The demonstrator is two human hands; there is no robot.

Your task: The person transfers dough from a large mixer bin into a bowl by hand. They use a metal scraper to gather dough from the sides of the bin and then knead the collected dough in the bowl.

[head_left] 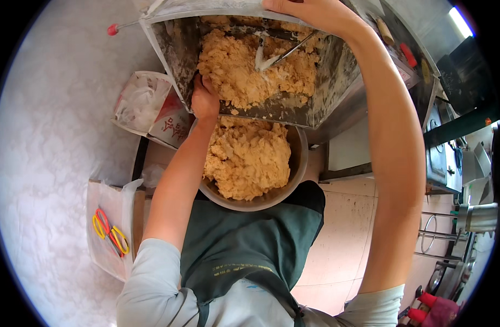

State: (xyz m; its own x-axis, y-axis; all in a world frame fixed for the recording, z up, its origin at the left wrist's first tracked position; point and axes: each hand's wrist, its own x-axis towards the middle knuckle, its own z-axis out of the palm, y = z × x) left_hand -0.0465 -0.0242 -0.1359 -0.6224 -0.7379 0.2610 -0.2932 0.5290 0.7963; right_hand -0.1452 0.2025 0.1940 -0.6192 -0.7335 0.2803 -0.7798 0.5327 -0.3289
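Two hands, well apart, at a trough of dough above a bowl.
From the picture's middle, the metal trough (337,82) stands at 12 o'clock, its open side facing the person, with crumbly yellow dough (228,62) around a blade (260,54). The left hand (206,99), at 11 o'clock, is curled at the trough's near left corner, beside the dough; I cannot tell whether it grips anything. The right hand (310,10), toward 1 o'clock, lies at the far rim, partly cut off, so its grip is unclear. More dough fills the bowl (300,163) at the middle, below the trough. A box (172,121) sits at 10 o'clock, scissors (101,219) at 8, an apron (244,240) at 6.
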